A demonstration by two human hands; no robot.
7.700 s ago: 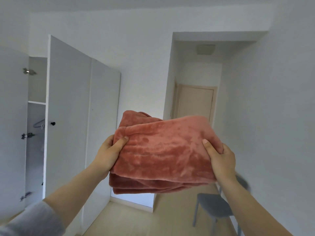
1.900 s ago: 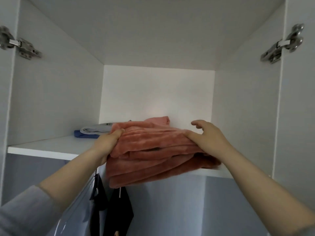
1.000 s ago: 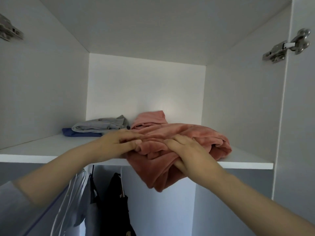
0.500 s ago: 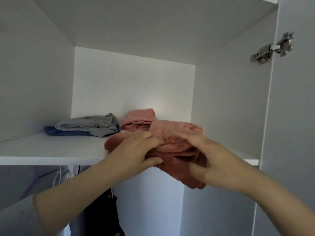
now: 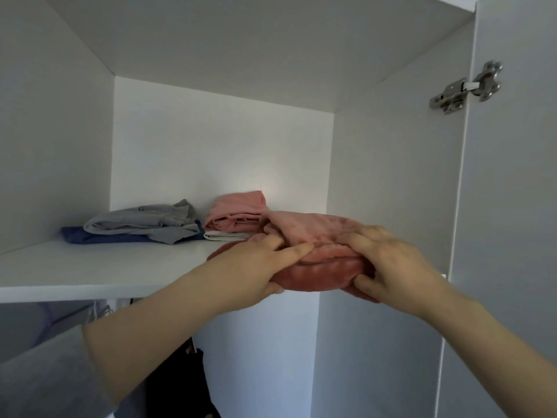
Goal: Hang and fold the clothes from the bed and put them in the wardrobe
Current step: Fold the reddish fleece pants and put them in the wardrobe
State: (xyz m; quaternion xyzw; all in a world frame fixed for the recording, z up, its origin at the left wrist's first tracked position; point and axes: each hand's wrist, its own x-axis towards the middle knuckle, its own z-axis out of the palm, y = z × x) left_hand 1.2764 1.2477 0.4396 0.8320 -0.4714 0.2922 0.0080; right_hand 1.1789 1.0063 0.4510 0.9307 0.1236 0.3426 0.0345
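A folded plush pink blanket point(image 5: 316, 236) lies at the front right of the white wardrobe shelf point(image 5: 90, 273), bulging over the shelf's edge. My left hand point(image 5: 259, 267) grips its left end, fingers on top and thumb underneath. My right hand point(image 5: 388, 260) grips its right end the same way. Behind the blanket sits a folded pink garment point(image 5: 238, 212) on a white one point(image 5: 226, 235). To the left lies a folded grey garment point(image 5: 144, 223) on a blue one point(image 5: 81, 236).
The open wardrobe door point(image 5: 512, 206) with a metal hinge point(image 5: 465, 87) stands close on the right. Below the shelf hang dark clothes point(image 5: 180, 384) and hangers point(image 5: 99, 312). The shelf's left front part is bare.
The hanging part of the blanket has been gathered up onto the shelf edge. Both hands moved up and forward, and the view shifted slightly left.
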